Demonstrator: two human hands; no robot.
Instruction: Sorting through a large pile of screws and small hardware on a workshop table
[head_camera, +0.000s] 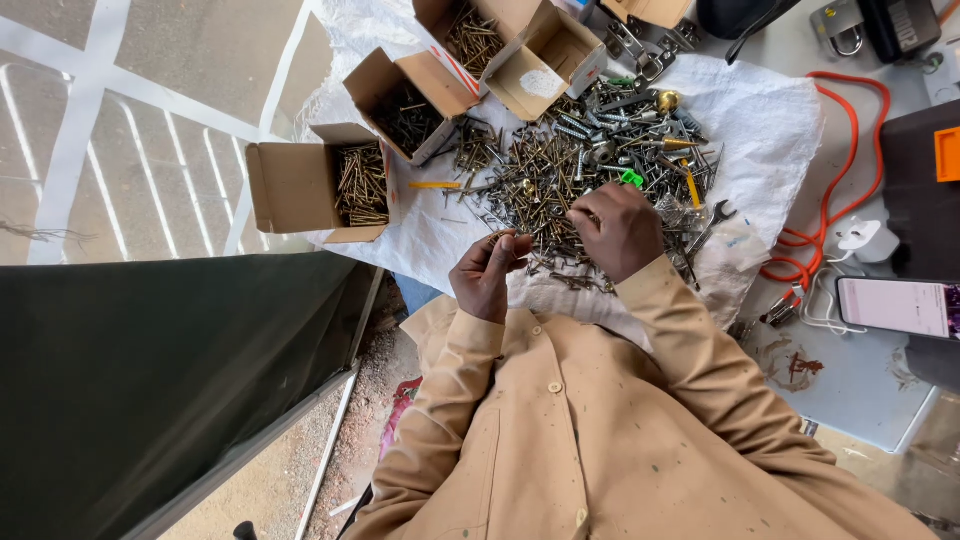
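A big heap of mixed screws and metal hardware lies on a white woven sack. My right hand rests on the near edge of the heap, fingertips pinching among the screws. My left hand is held just left of it, fingers curled around a few screws. Both arms wear tan, paint-flecked sleeves.
Several open cardboard boxes hold sorted screws: one at the left, one behind it, two further back. An orange cable, a white charger and a phone lie at the right. A dark sheet hangs at the left.
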